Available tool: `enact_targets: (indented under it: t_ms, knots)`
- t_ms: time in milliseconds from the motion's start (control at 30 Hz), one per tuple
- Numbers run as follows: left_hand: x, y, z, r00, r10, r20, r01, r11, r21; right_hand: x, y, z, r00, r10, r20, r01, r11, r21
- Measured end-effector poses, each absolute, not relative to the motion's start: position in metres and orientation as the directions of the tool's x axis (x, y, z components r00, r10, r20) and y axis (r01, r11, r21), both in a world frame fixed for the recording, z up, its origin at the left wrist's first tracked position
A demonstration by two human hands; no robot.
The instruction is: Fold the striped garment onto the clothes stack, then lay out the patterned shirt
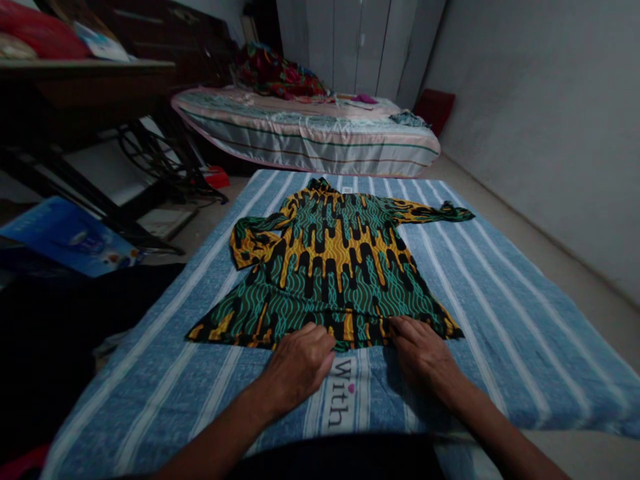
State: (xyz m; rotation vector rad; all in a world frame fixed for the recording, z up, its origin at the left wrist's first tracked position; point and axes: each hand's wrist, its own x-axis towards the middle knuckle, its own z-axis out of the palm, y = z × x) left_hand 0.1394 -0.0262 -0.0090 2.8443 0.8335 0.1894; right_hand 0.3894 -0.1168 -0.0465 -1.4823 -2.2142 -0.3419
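Observation:
A green, yellow and black patterned top (pixel 327 267) lies spread flat on a blue striped sheet (pixel 490 293), neck pointing away from me. Its left sleeve is folded in and its right sleeve stretches out to the right. My left hand (pixel 300 363) rests at the near hem, fingers curled onto the fabric edge. At the same hem, a little to the right, my right hand (pixel 423 353) has its fingers bent and pinching the cloth. Between both hands the sheet shows a white stripe with printed letters (pixel 343 393).
A mattress (pixel 310 137) with striped covers and a heap of colourful clothes (pixel 277 73) lies beyond the sheet. A dark sewing-machine table (pixel 85 100) and a blue packet (pixel 70 237) stand at the left. A grey wall (pixel 540 113) runs along the right, with bare floor beside it.

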Motion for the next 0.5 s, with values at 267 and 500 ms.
enact_targets:
  t_ms: [267,500]
  knots:
    - [0.155,-0.026,0.000,0.815,0.558,0.155,0.524,-0.825,0.214,0.388,-0.119,-0.046,-0.311,0.816,0.487,0.919,0.388,-0.063]
    - [0.156,-0.025,-0.004,0.833,0.541,0.114,0.525,-0.839,0.145,0.390,-0.120,-0.051,-0.309,0.829,0.465,0.922,0.381,-0.067]
